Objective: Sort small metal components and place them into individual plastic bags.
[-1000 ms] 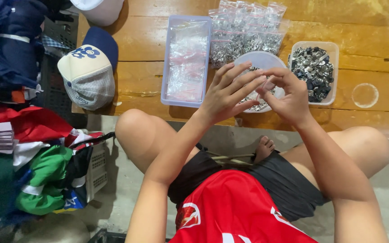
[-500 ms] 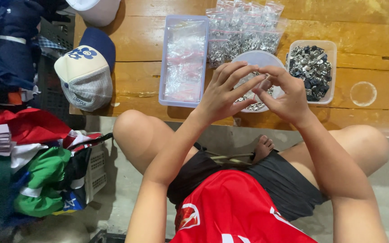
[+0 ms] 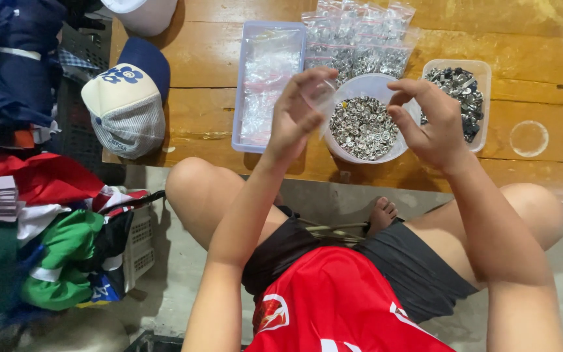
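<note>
While the left hand (image 3: 298, 117) pinches a small clear bag (image 3: 324, 98) above the round bowl of silver snaps (image 3: 363, 127), the right hand (image 3: 428, 120), fingers curled and seemingly empty, should keep over the bowl so spills land inside.

Left hand (image 3: 298, 120) blurred, hides edge of round bowl (image 3: 364, 124); white cap (image 3: 143, 13) cut off by top edge.

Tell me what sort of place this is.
Probably a home workshop for piecework packing. A round white bowl of small silver metal fasteners, a stack of filled clear zip bags and a low wooden table beside piled clothes suggest it.
</note>
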